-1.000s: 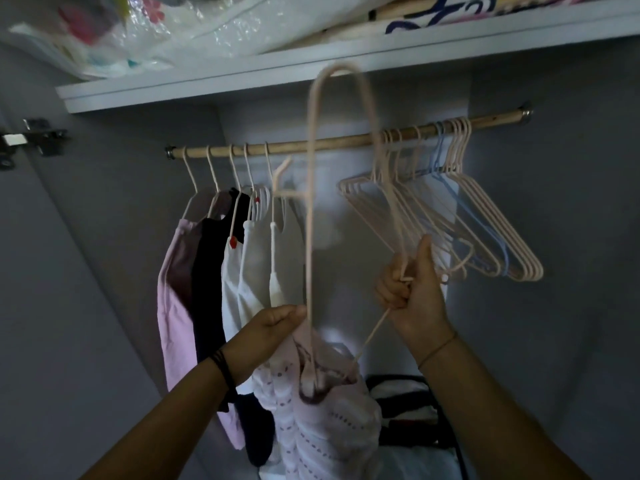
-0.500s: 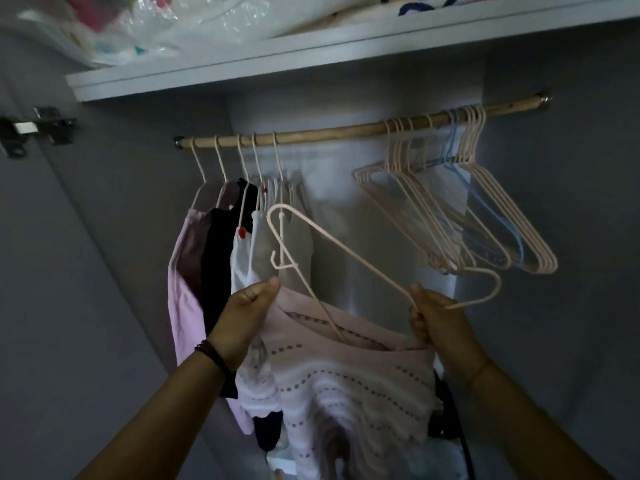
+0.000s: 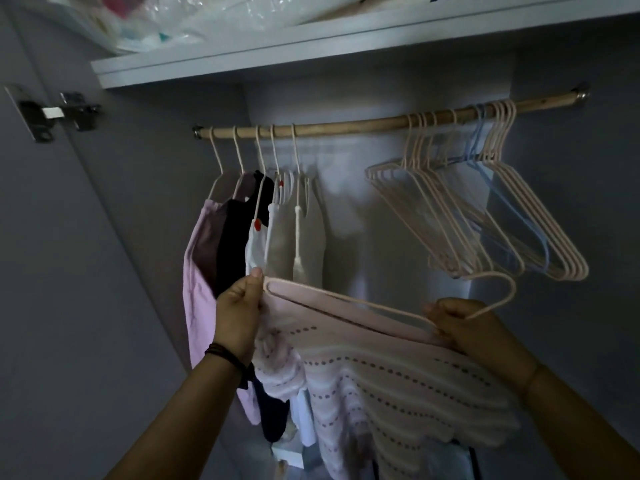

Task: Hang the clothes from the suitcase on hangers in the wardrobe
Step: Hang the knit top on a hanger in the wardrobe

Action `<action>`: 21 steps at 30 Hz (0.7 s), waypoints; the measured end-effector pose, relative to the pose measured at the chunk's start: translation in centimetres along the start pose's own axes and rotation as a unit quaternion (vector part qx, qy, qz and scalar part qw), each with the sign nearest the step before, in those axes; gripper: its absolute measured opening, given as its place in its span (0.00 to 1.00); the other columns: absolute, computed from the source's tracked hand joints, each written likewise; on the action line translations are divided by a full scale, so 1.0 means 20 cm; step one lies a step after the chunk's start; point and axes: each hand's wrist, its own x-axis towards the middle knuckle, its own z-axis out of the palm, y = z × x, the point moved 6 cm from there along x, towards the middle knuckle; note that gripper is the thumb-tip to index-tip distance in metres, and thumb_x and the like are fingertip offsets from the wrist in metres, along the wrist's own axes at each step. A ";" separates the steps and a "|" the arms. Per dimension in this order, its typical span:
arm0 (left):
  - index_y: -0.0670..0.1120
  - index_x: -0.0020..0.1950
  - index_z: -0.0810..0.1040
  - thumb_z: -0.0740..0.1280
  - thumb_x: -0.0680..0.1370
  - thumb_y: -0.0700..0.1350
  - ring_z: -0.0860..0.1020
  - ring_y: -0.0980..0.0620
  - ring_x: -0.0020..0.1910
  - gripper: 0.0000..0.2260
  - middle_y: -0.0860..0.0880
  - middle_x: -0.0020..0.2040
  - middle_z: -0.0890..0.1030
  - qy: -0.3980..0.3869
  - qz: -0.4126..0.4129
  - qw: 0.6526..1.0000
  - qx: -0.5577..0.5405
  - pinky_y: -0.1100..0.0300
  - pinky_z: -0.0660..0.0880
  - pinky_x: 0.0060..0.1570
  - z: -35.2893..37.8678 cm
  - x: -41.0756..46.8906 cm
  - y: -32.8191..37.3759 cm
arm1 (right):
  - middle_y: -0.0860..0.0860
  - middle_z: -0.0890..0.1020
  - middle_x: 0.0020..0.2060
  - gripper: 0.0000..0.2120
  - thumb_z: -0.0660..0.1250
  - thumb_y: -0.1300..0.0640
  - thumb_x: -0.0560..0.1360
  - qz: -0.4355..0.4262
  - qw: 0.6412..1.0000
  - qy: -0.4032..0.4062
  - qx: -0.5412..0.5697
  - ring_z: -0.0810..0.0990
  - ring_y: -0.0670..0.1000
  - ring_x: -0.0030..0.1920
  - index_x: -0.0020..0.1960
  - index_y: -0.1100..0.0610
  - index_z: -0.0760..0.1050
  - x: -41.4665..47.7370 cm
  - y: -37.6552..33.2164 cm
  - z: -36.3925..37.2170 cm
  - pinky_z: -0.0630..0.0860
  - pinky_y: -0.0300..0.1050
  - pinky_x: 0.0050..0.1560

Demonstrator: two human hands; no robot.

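Together our two hands hold a hanger and a pink top inside the wardrobe. Our left hand pinches the edge of the pink top with its thumb and curled fingers, right at the round end of the hanger. Our right hand has its fingers curled tight round the other end of the hanger, near the neck, and the top's edge is under those fingers too. The hanger lies almost flat between the two grips. Its hook sticks out past the right hand, up and to the side. The top hangs down below both hands in soft folds with rows of little dots. Above our hands runs the wooden rod. Just above the left hand are hung clothes, pink, black and white. Above the right hand is a bunch of empty hangers, close to the hook, but we cannot tell if they touch. High over it all is a white shelf with a plastic bag on it.
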 end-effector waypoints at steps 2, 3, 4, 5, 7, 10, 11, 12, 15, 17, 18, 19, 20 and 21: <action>0.34 0.37 0.67 0.63 0.77 0.59 0.67 0.47 0.38 0.27 0.44 0.37 0.70 0.009 0.013 1.000 -0.004 0.52 0.68 0.43 -0.01 -0.01 0.00 | 0.47 0.66 0.18 0.22 0.63 0.62 0.77 -0.001 1.000 -0.004 -0.024 0.66 0.40 0.21 0.27 0.56 0.62 0.00 0.01 -0.01 0.63 0.32 0.26; 0.35 0.35 0.65 0.63 0.78 0.57 0.66 0.47 0.37 0.26 0.44 0.35 0.68 0.013 0.017 1.000 -0.001 0.52 0.68 0.41 -0.01 -0.01 0.00 | 0.47 0.67 0.18 0.22 0.64 0.62 0.77 -0.003 0.999 -0.008 -0.038 0.66 0.40 0.21 0.26 0.55 0.62 -0.01 0.01 -0.01 0.62 0.31 0.26; 0.37 0.34 0.65 0.63 0.79 0.55 0.65 0.47 0.36 0.24 0.44 0.34 0.67 0.009 0.029 1.000 0.001 0.53 0.67 0.40 0.00 -0.02 0.02 | 0.47 0.68 0.18 0.23 0.64 0.62 0.77 -0.006 0.998 -0.012 -0.055 0.66 0.40 0.21 0.25 0.54 0.62 -0.01 0.01 -0.01 0.62 0.31 0.26; 0.39 0.32 0.64 0.63 0.79 0.54 0.65 0.48 0.35 0.23 0.44 0.33 0.67 0.001 0.042 0.999 0.011 0.54 0.67 0.39 0.01 -0.03 0.04 | 0.47 0.69 0.18 0.23 0.64 0.61 0.77 -0.010 0.997 -0.016 -0.069 0.66 0.40 0.22 0.25 0.54 0.63 -0.01 0.00 0.00 0.62 0.31 0.27; 0.37 0.31 0.66 0.63 0.79 0.51 0.67 0.48 0.32 0.22 0.42 0.30 0.68 -0.039 0.089 0.993 0.067 0.55 0.69 0.37 0.08 -0.05 0.12 | 0.47 0.69 0.19 0.22 0.65 0.59 0.76 -0.022 0.995 -0.023 -0.092 0.69 0.41 0.23 0.25 0.54 0.64 0.00 -0.04 0.02 0.63 0.33 0.29; 0.43 0.27 0.75 0.64 0.78 0.49 0.74 0.60 0.30 0.20 0.54 0.26 0.76 -0.137 0.155 0.965 0.163 0.64 0.73 0.36 0.26 -0.11 0.23 | 0.49 0.66 0.21 0.22 0.66 0.55 0.76 -0.052 0.987 -0.032 -0.149 0.68 0.43 0.24 0.26 0.53 0.64 0.07 -0.15 0.10 0.63 0.36 0.30; 0.44 0.29 0.79 0.64 0.78 0.49 0.76 0.61 0.30 0.19 0.55 0.27 0.79 -0.174 0.162 0.954 0.184 0.65 0.73 0.38 0.33 -0.14 0.23 | 0.48 0.66 0.22 0.21 0.66 0.54 0.75 -0.068 0.981 -0.046 -0.178 0.68 0.44 0.25 0.26 0.53 0.64 0.10 -0.20 0.15 0.63 0.36 0.30; 0.45 0.31 0.82 0.64 0.79 0.51 0.79 0.57 0.32 0.19 0.53 0.29 0.81 -0.206 0.164 0.943 0.204 0.63 0.75 0.39 0.39 -0.16 0.23 | 0.48 0.67 0.23 0.20 0.67 0.53 0.75 -0.086 0.973 -0.065 -0.206 0.67 0.44 0.25 0.27 0.53 0.65 0.11 -0.25 0.20 0.63 0.37 0.30; 0.46 0.30 0.80 0.63 0.79 0.54 0.75 0.52 0.28 0.21 0.48 0.27 0.78 -0.265 0.134 0.923 0.245 0.59 0.72 0.34 0.47 -0.17 0.16 | 0.47 0.70 0.25 0.17 0.69 0.53 0.74 -0.105 0.965 -0.126 -0.205 0.69 0.42 0.26 0.29 0.53 0.69 0.15 -0.37 0.29 0.64 0.33 0.30; 0.46 0.34 0.82 0.61 0.78 0.57 0.78 0.54 0.33 0.21 0.47 0.32 0.81 -0.286 0.101 0.921 0.245 0.61 0.74 0.37 0.46 -0.17 0.12 | 0.47 0.72 0.24 0.15 0.70 0.53 0.73 -0.088 0.975 -0.137 -0.152 0.70 0.41 0.25 0.29 0.53 0.71 0.18 -0.40 0.28 0.65 0.31 0.29; 0.44 0.36 0.81 0.58 0.78 0.61 0.78 0.54 0.36 0.24 0.44 0.35 0.82 -0.289 0.095 0.917 0.257 0.59 0.74 0.41 0.44 -0.16 0.10 | 0.48 0.73 0.24 0.15 0.70 0.52 0.73 -0.075 0.979 -0.132 -0.134 0.70 0.41 0.25 0.30 0.53 0.72 0.20 -0.41 0.25 0.67 0.33 0.30; 0.43 0.37 0.80 0.56 0.77 0.64 0.77 0.55 0.36 0.26 0.43 0.35 0.81 -0.286 0.100 0.911 0.280 0.58 0.73 0.41 0.41 -0.15 0.09 | 0.48 0.73 0.24 0.14 0.70 0.51 0.73 -0.060 0.982 -0.129 -0.122 0.70 0.43 0.25 0.31 0.53 0.73 0.21 -0.40 0.23 0.67 0.35 0.29; 0.44 0.36 0.78 0.55 0.76 0.65 0.75 0.56 0.33 0.27 0.44 0.33 0.79 -0.277 0.110 0.903 0.310 0.58 0.71 0.39 0.38 -0.14 0.07 | 0.48 0.72 0.23 0.14 0.70 0.51 0.73 -0.045 0.985 -0.126 -0.113 0.70 0.44 0.24 0.31 0.55 0.73 0.23 -0.39 0.21 0.67 0.35 0.27; 0.45 0.35 0.77 0.55 0.76 0.65 0.73 0.58 0.31 0.26 0.47 0.30 0.76 -0.266 0.124 0.894 0.340 0.60 0.69 0.36 0.34 -0.14 0.06 | 0.48 0.71 0.21 0.15 0.69 0.51 0.73 -0.027 0.987 -0.123 -0.102 0.68 0.44 0.22 0.32 0.56 0.73 0.24 -0.38 0.19 0.65 0.35 0.24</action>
